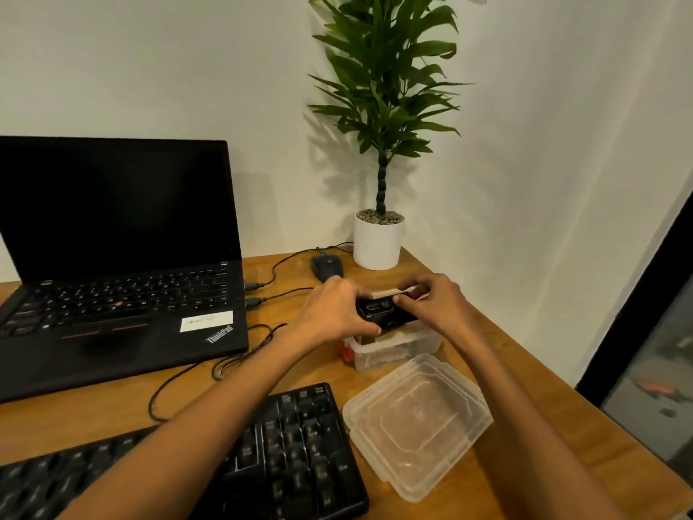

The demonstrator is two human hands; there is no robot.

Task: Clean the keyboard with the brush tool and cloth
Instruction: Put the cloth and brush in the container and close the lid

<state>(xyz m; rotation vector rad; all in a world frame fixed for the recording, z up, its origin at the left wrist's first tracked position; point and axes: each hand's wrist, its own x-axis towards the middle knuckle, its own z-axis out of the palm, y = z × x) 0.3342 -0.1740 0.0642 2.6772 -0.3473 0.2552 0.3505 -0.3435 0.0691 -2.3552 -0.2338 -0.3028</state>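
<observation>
Both hands met just above the open clear plastic box (397, 349) on the wooden table (525, 388). The left hand (330, 313) gripped the left end of a chunky black tool (382, 313), fingers curled over its top and thumb underneath. The right hand (438, 305) closed on the tool's right end, its fingertips pinching a pale strip (390, 292) that lay along the tool's far edge; whether that strip was cloth could not be told. The tool hung directly over the box, not resting in it. The box's clear lid (416, 422) lay flat just in front of the box, touching the right end of the black keyboard (292, 444), which sat nearer the person and to the box's left, partly under the left forearm. A small red piece (344, 352) showed at the box's left wall. Left of the box stood an open ThinkPad laptop (112, 275) with a dark screen, black cables (240, 358) trailing between the two. Beyond the box lay a black mouse (327, 267), and further back a white plant pot (378, 243)
</observation>
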